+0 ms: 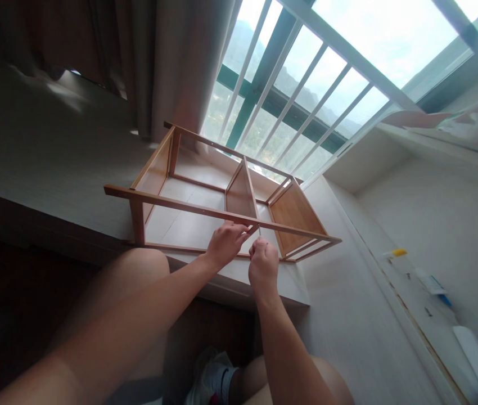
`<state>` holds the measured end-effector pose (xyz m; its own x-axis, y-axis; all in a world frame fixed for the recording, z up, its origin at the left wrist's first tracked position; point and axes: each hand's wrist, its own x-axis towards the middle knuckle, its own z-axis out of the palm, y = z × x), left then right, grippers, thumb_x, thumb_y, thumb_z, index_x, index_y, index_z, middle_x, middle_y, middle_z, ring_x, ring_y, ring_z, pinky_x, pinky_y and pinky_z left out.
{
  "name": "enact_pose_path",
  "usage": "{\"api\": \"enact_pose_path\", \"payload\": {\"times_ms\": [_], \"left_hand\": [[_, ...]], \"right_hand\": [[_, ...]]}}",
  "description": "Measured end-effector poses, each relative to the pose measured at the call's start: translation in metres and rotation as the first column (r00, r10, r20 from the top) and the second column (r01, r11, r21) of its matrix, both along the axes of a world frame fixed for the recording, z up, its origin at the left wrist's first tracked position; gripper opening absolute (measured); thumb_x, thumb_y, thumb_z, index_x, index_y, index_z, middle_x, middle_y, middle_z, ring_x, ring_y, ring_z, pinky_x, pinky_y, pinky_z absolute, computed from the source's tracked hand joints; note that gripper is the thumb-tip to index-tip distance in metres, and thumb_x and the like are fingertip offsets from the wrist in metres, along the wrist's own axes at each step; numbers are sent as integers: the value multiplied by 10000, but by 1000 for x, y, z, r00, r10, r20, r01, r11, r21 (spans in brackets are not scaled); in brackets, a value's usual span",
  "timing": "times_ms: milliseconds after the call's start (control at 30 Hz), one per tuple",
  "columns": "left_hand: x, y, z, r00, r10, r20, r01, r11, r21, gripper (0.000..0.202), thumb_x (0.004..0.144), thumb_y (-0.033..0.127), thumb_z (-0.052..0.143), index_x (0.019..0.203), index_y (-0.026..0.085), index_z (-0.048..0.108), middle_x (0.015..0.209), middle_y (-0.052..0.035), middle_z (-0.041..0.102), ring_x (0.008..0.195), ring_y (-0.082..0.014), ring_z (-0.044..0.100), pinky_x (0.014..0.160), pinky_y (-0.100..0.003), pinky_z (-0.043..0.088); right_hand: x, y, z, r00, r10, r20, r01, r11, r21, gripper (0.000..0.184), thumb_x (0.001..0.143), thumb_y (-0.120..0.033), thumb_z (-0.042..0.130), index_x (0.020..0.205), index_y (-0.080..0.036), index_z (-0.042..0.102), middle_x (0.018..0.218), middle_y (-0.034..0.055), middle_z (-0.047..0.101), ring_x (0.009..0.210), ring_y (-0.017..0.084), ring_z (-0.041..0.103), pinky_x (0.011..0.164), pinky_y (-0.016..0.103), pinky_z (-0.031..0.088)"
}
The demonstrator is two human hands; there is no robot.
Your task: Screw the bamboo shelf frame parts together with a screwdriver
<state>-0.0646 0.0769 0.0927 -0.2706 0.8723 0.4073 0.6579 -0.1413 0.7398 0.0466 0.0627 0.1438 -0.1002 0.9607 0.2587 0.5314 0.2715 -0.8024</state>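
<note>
A wooden shelf frame (205, 212) lies on its side on the pale window ledge, with several panels between its rails. My left hand (227, 243) is at the near rail by the middle panel (241, 194), its fingers gripping the wood from below. Close by on the right, my right hand (263, 256) is closed in a fist around a tool. Only the tool's thin metal shaft (260, 230) shows, pointing up to the rail where the middle panel meets it. The handle is hidden in my fist, so its exact kind cannot be told.
Behind the frame stands a barred window (289, 84), with a curtain (180, 67) to its left. On the right, a white surface (407, 304) holds a yellow-tipped item (398, 253) and a blue-and-white item (435, 287). My knees are below the ledge.
</note>
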Motion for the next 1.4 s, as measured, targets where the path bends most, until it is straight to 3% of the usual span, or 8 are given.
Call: {"api": "enact_pose_path", "payload": {"times_ms": [133,333,800,1067,1233,1400], "left_hand": [[0,0,0,1000,-8,9,8,1000,0,231,891,352,548,1026,254,708,1021,-49,674,906,-179,634,803,-283,487],[0,-1,2,1000,0,14,1,1000,-8,244,893,366,545,1029,252,713,969,-45,671,856,-170,635,785,-275,489],[0,0,1,1000,5,24,-5,1000,-5,237,886,378,557,1019,260,713,957,-45,672,855,-178,636,761,-281,481],[0,-1,3,1000,12,22,-12,1000,-15,245,889,382,550,1017,259,719,963,-49,665,831,-170,635,760,-277,483],[0,-2,4,1000,6,18,-6,1000,-19,242,886,376,553,1013,253,718,939,-45,662,818,-165,630,754,-271,477],[2,-2,6,999,27,41,-28,1000,5,213,885,357,553,974,263,722,915,-30,665,780,-156,625,744,-267,468]], "right_hand": [[3,-3,7,983,-14,185,-1,997,83,407,959,-357,270,612,-207,422,560,-14,461,563,153,413,566,295,238],[2,-5,9,945,-15,327,-23,993,112,418,973,-360,228,640,-208,431,600,4,488,583,165,410,571,299,216],[8,-2,19,860,-74,504,-28,981,191,411,971,-329,219,638,-206,427,613,28,538,606,170,429,579,321,178],[8,-4,18,832,-80,549,-14,986,165,428,983,-324,226,657,-199,472,635,31,578,604,162,450,569,309,186],[8,-4,20,735,-109,669,-20,983,182,423,985,-284,245,698,-188,541,693,56,629,628,164,499,574,311,187],[6,-6,34,638,-96,764,-65,982,177,383,971,-294,301,749,-198,598,754,75,649,619,177,524,574,302,205]]}}
